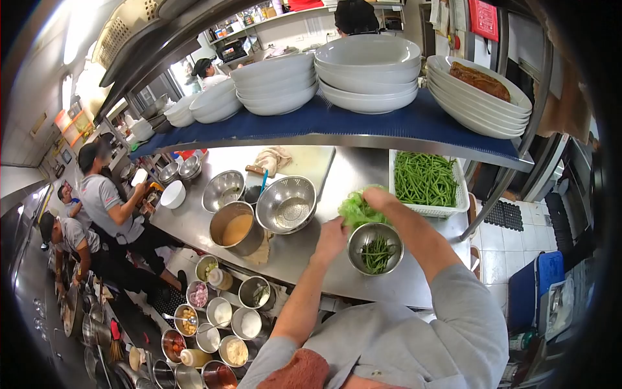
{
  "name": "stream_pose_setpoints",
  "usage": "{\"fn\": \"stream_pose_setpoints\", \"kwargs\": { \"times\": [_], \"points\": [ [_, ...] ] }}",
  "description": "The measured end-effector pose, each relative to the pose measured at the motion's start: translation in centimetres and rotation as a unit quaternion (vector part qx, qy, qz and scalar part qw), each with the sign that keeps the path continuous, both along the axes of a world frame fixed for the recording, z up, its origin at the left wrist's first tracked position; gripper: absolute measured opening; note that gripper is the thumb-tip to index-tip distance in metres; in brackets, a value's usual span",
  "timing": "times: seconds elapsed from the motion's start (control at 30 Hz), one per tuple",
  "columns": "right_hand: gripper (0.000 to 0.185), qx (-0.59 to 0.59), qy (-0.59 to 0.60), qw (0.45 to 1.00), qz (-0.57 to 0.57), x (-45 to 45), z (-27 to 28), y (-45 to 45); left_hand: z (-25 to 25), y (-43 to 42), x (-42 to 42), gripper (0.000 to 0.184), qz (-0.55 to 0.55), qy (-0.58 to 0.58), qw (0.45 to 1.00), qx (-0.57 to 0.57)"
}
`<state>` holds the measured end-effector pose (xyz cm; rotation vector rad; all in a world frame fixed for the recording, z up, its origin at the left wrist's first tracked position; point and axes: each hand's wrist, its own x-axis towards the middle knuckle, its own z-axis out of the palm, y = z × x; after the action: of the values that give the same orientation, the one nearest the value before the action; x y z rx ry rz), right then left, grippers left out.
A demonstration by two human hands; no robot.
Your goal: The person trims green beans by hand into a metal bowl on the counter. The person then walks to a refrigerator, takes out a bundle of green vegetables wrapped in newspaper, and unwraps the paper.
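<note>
A crumpled, thin, light-green thing [358, 209] is held between my two hands; I cannot tell whether it is a plastic bag or lettuce leaves. My left hand [333, 237] is closed at its lower left edge. On its upper right side my right hand [381, 198] is also closed, with the fingertips partly hidden. Just below, a steel bowl [354, 260] stands on the counter with some green beans [376, 253] in it. Behind my right forearm, a white plastic basket [433, 211] is heaped with more green beans [424, 178].
To the left stand a colander [286, 205] and a pot of brownish liquid [233, 229]. A knife [260, 171] lies on a cutting board [311, 165] beside pale meat. Overhead, a shelf [291, 133] bears stacked white bowls [368, 74]. Co-workers [110, 194] stand at left.
</note>
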<state>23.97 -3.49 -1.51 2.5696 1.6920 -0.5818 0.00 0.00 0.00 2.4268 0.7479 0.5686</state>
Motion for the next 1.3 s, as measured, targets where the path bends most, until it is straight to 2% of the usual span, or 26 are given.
{"fn": "stream_pose_setpoints", "kwargs": {
  "times": [0.07,0.1,0.17,0.2,0.27,0.3,0.33,0.37,0.4,0.47,0.57,0.63,0.67,0.7,0.77,0.8,0.83,0.9,0.97,1.03,1.07,1.1,1.17,1.2,1.23,1.3],
  "points": [
    [0.031,0.064,-0.005,0.998,0.003,0.1,1.0,-0.6,0.8,-2.1,0.5,0.032,-0.077,-0.023,0.993,-0.083],
    [0.031,0.066,-0.011,0.998,0.003,1.0,1.2,-0.1,0.1,-2.3,1.3,0.032,-0.077,-0.029,0.993,-0.081],
    [0.03,0.143,0.002,0.989,-0.048,1.0,0.6,-0.1,-1.5,-3.3,1.1,0.038,-0.072,0.001,0.996,-0.054],
    [0.03,0.143,-0.019,0.989,-0.025,0.3,2.5,-1.3,-2.7,-4.2,0.7,0.044,-0.035,-0.043,0.998,0.011],
    [0.028,0.174,-0.038,0.984,-0.023,1.5,1.8,-0.8,-2.5,-4.8,0.1,0.047,-0.015,-0.038,0.999,0.013],
    [0.025,0.176,0.036,0.982,-0.061,1.6,2.8,-0.9,-2.4,-5.1,-0.1,0.05,0.006,-0.039,0.999,0.017],
    [0.021,0.182,0.056,0.979,-0.076,2.9,2.1,0.0,-2.9,-4.8,-0.1,0.046,0.0,-0.062,0.998,0.016],
    [0.022,0.272,-0.018,0.961,-0.035,6.9,-3.0,2.2,-3.6,-4.4,-0.1,0.046,-0.009,-0.049,0.999,0.008],
    [0.024,0.262,0.018,0.965,-0.006,5.7,0.6,1.0,-4.5,-3.8,0.1,0.042,0.007,-0.07,0.998,-0.004],
    [0.027,0.356,0.009,0.935,0.004,5.1,2.4,-0.1,-6.2,-2.4,0.8,0.039,0.017,-0.084,0.996,-0.02],
    [0.027,0.296,0.091,0.95,-0.032,2.9,7.5,-1.7,-8.4,-0.2,1.5,0.033,0.026,-0.099,0.995,0.006],
    [0.026,0.305,0.1,0.946,-0.038,2.1,8.6,-2.4,-8.9,1.0,1.9,0.03,0.022,-0.054,0.998,-0.015],
    [0.025,0.316,0.107,0.942,-0.037,1.7,8.9,-2.7,-8.9,1.6,2.1,0.038,0.021,-0.029,0.995,-0.09],
    [0.025,0.315,0.106,0.942,-0.042,1.9,8.9,-2.8,-8.9,1.9,2.4,0.038,0.016,-0.028,0.995,-0.091],
    [0.025,0.348,0.029,0.937,0.015,2.0,8.6,-3.0,-9.1,2.2,2.9,0.052,0.029,-0.023,0.997,-0.063],
    [0.023,0.37,0.047,0.928,0.003,1.8,8.7,-3.4,-10.4,3.3,3.6,0.066,0.019,-0.029,0.999,-0.03],
    [0.023,0.369,0.047,0.928,-0.002,1.0,10.0,-4.1,-10.3,3.5,4.0,0.066,0.015,-0.027,0.999,-0.031],
    [0.023,0.335,0.175,0.926,-0.009,-0.8,12.3,-5.8,-9.8,3.8,5.0,0.071,0.035,-0.048,0.997,-0.045],
    [0.023,0.325,0.182,0.928,0.004,-1.6,11.5,-6.8,-7.5,3.8,5.5,0.076,0.006,-0.041,0.996,-0.082],
    [0.028,0.25,0.215,0.942,0.065,-2.9,10.2,-8.1,-5.9,3.3,5.8,0.073,-0.035,0.017,0.994,0.107],
    [0.028,0.237,0.223,0.945,0.04,-4.1,9.4,-9.3,-5.9,2.9,6.1,0.06,-0.043,0.028,0.983,0.174],
    [0.028,0.225,0.231,0.946,0.013,-5.7,8.9,-10.7,-7.0,3.4,6.6,0.06,-0.049,0.026,0.983,0.173],
    [0.028,0.265,0.161,0.948,0.072,-6.9,5.3,-12.0,-9.5,5.1,7.9,0.047,-0.214,-0.005,0.907,0.364],
    [0.027,0.216,0.165,0.961,0.058,-7.4,4.7,-12.2,-8.7,4.9,8.0,0.038,-0.275,-0.04,0.902,0.331],
    [0.026,0.166,0.169,0.971,0.044,-7.9,4.0,-12.3,-8.1,4.6,8.7,0.038,-0.28,-0.048,0.9,0.33],
    [0.023,0.172,0.16,0.972,0.016,-8.7,1.2,-12.5,-7.4,4.5,9.9,0.032,-0.324,0.063,0.921,0.206]
  ]
}}
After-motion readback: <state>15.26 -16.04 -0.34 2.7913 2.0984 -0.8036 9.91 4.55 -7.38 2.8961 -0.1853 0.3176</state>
